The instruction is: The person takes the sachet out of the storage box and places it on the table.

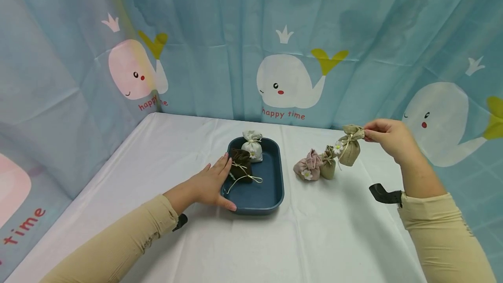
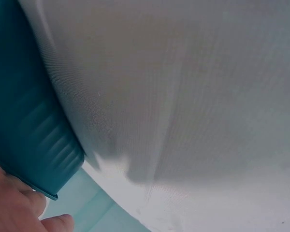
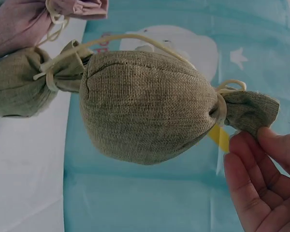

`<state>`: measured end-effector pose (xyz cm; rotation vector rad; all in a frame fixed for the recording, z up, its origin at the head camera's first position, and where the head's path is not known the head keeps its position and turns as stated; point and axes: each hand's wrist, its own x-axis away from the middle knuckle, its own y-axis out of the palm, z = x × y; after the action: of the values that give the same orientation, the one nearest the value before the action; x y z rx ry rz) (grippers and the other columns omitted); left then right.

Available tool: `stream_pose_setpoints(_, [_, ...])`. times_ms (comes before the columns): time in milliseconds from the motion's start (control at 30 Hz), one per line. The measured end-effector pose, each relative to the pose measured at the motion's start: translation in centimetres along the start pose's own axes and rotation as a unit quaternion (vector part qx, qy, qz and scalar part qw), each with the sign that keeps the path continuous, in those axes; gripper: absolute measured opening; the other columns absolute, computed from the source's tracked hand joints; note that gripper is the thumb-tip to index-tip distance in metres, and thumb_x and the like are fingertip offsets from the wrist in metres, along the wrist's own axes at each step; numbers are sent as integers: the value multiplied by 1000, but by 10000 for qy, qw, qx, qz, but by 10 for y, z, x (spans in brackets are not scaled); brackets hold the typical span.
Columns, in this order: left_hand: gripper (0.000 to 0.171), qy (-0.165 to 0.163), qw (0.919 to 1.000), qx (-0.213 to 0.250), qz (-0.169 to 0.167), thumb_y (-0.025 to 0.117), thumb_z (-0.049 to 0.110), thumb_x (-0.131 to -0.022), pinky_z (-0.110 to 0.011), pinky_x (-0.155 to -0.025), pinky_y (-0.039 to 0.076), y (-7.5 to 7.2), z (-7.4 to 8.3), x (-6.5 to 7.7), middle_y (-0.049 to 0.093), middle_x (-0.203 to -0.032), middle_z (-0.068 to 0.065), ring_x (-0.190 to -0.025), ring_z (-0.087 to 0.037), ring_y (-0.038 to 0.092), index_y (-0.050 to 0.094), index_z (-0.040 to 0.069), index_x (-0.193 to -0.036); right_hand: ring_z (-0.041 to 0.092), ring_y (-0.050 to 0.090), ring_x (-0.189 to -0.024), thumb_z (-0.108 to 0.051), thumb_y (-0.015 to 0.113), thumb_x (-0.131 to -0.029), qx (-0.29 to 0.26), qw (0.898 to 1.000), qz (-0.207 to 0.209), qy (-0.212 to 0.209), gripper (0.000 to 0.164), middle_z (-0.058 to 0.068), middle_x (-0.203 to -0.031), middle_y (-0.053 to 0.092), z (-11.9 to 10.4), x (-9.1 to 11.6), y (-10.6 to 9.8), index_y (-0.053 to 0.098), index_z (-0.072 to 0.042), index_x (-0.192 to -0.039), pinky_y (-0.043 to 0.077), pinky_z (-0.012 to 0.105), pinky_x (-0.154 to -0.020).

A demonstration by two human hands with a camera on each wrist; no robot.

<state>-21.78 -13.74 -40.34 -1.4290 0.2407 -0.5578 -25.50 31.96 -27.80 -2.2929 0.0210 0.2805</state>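
A dark blue rectangular tray (image 1: 255,210) sits on the white tablecloth (image 1: 314,239). To the right of the tray, the right hand (image 1: 387,136) pinches the gathered top of a khaki drawstring sachet (image 1: 349,152) between thumb and fingertips, the grip closed down on the cloth; the sachet's full round body hangs below its tied neck. Nearer the tray on that same side are a smaller khaki sachet (image 1: 328,169) and, closest to the tray's right wall, a pink sachet (image 1: 306,171) with a white fabric flower (image 1: 307,174). Whether the held sachet touches the smaller khaki one cannot be told.

The left hand (image 1: 206,187) rests against the tray's left side, its fingers extended along the rim and its thumb spread toward the near corner, with nothing in its grasp. Inside the tray, a white sachet (image 1: 253,150) stands at the far end and a dark brown pouch (image 1: 240,171) with a looped cream cord leans by the left wall. Beyond the tray hangs a light blue whale-print curtain (image 1: 220,16).
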Motion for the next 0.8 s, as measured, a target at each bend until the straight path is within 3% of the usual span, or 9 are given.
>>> stream_pose_setpoints(233, [134,6,10000,0,0,47,88,-54,-54,-107,14,1,0,-1,-14,-152,-10,-140,-23,-6,-5,8,-147,-10,54,-70,-25,52,-94,314,9993,-57,204,31,8,-91,66,8,2,-4,62,2,-105,44,51,-84])
stream_pose_setpoints(433, [134,-14,10000,-27,12,46,89,-54,-54,-107,14,3,0,-1,-15,-152,-9,-140,-22,-7,-7,8,-147,-4,54,-72,-26,52,-94,642,9973,-12,364,30,20,-98,65,19,1,-1,62,1,-104,43,56,-83])
stream_pose_setpoints(667, [135,-52,10000,-6,-22,44,90,-51,-53,-108,12,3,-1,-1,-17,-151,-8,-139,-21,-8,-8,9,-146,26,64,-82,-18,52,-94,734,9963,-116,421,24,19,-92,65,39,-1,10,62,3,-100,47,50,-76])
stream_pose_setpoints(800, [135,-46,10000,-16,-12,44,91,-51,-53,-108,12,3,-1,-1,-16,-151,-8,-139,-21,-8,-8,9,-146,34,62,-86,-17,53,-94,824,9951,-176,524,23,20,-92,65,46,-3,18,62,3,-98,48,48,-73])
